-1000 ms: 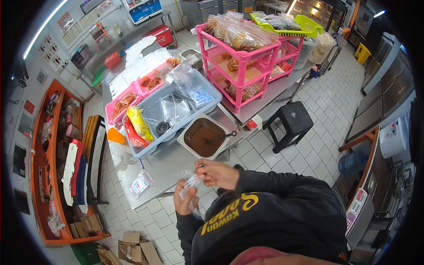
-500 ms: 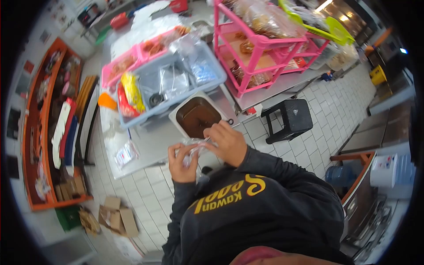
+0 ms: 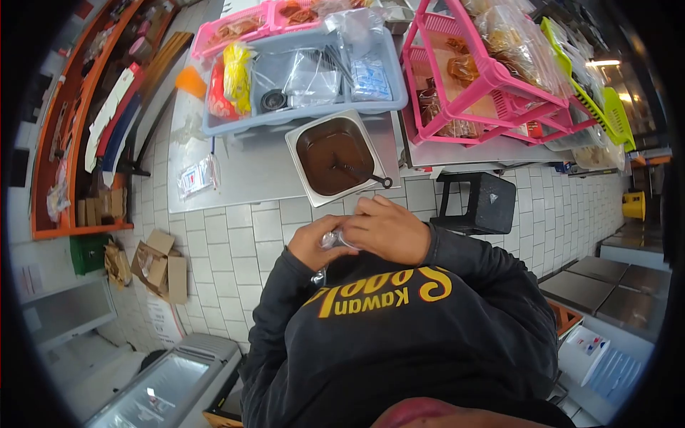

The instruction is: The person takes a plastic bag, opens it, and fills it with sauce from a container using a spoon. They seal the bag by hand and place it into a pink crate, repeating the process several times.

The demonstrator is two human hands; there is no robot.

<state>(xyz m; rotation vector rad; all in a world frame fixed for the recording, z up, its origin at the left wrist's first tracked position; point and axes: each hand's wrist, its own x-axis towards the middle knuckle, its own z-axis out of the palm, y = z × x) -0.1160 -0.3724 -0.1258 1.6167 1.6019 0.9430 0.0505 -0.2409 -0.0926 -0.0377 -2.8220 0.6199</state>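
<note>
In the head view, my left hand (image 3: 311,241) and my right hand (image 3: 391,232) are close together in front of my chest. Both are closed on a crumpled clear plastic bag (image 3: 332,240), mostly covered by my fingers. Just beyond my hands, at the table's near edge, sits a metal pan (image 3: 352,195) of dark brown sauce (image 3: 321,158). A black ladle-like utensil (image 3: 362,173) rests in the sauce, its handle end over the pan's right rim. What is inside the bag, if anything, cannot be made out.
Behind the pan lies a blue divided tray (image 3: 257,128) with plastic packets. A pink tiered rack (image 3: 492,85) with bagged food stands right of it. A black stool (image 3: 492,203) is on the tiled floor. A small packet (image 3: 196,178) lies on the table's left.
My hands have drawn closer together and nearer my chest, still holding the plastic bag. The view has shifted, so the table contents appear higher and the utensil's handle is uncovered.
</note>
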